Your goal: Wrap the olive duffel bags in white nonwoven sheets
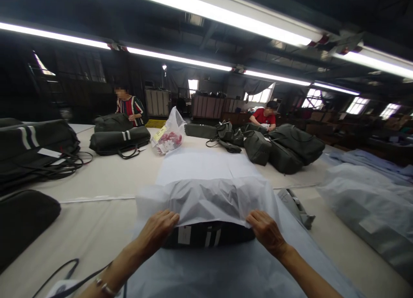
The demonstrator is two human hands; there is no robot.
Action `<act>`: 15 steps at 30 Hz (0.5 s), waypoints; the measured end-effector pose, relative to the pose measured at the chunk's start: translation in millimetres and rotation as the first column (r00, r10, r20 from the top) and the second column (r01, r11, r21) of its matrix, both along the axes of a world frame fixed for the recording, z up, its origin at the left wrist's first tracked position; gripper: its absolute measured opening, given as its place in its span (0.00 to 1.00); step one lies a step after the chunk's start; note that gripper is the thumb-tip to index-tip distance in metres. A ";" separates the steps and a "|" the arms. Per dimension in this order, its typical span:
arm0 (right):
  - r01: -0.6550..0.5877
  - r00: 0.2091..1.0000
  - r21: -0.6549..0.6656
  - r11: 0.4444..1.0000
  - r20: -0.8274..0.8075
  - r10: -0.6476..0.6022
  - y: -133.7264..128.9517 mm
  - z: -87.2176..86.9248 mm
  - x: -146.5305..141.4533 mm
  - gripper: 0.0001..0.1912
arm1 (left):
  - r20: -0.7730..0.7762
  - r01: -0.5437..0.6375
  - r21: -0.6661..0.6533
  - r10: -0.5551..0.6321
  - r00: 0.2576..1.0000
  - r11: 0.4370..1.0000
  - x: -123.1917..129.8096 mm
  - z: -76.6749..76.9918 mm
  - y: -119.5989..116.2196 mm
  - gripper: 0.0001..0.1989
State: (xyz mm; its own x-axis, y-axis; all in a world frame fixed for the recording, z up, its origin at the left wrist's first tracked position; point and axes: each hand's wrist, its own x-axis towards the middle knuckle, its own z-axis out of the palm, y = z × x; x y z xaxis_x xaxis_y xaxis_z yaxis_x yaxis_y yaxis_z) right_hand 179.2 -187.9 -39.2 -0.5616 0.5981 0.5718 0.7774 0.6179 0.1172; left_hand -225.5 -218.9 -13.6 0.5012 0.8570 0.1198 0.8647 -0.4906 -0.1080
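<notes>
A dark bag point(230, 237) with two white stripes and a white tag point(184, 235) lies before me, partly inside a translucent plastic bag point(206, 197). The plastic covers its far part, while the striped side near me is uncovered. At the left end of the plastic's near edge, my left hand point(161, 225) pinches the film. Opposite it, my right hand point(265, 230) grips the same edge at the right corner. Beneath the dark bag are more pale plastic sheets point(200, 274). The rest of the dark bag shows only faintly through the film.
Several dark bags stand at left point(48, 143) and back right point(295, 145). A clear sack of red items point(169, 138) sits mid-table. Wrapped bags point(371, 207) lie at right, beside a grey folded piece point(295, 207). A cable point(74, 263) runs front left. Two people work at the back.
</notes>
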 end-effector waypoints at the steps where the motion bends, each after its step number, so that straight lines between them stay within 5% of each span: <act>1: -0.013 1.000 -0.041 0.999 0.008 0.014 -0.6 3.9 1.1 0.12 | 0.014 -0.008 -0.020 0.008 1.000 1.000 -0.7 -2.2 1.4 0.10; 3: -0.049 0.999 -0.167 0.985 0.009 0.051 -0.2 18.1 2.5 0.07 | 0.034 -0.005 -0.045 0.006 0.999 0.999 -3.4 -9.4 6.0 0.10; 6: -0.095 0.992 -0.307 0.947 -0.114 0.062 11.4 52.4 -3.5 0.13 | 0.063 0.014 -0.039 -0.011 0.998 0.999 -7.1 -22.4 14.7 0.10; 9: -0.073 0.959 -0.213 0.974 -0.284 0.010 41.1 80.9 -27.4 0.16 | 0.074 0.010 -0.051 -0.006 0.997 0.999 -6.4 -30.4 18.9 0.11; 12: -0.029 0.975 -0.110 0.993 -0.220 0.004 77.7 75.2 -61.1 0.18 | 0.094 -0.015 -0.087 0.023 0.995 0.996 -3.2 -30.5 14.0 0.12; 15: -0.010 1.000 -0.142 0.990 -0.026 0.006 101.3 40.4 -83.4 0.23 | 0.271 -0.021 -0.156 0.064 0.961 0.988 -5.5 -23.1 6.5 0.02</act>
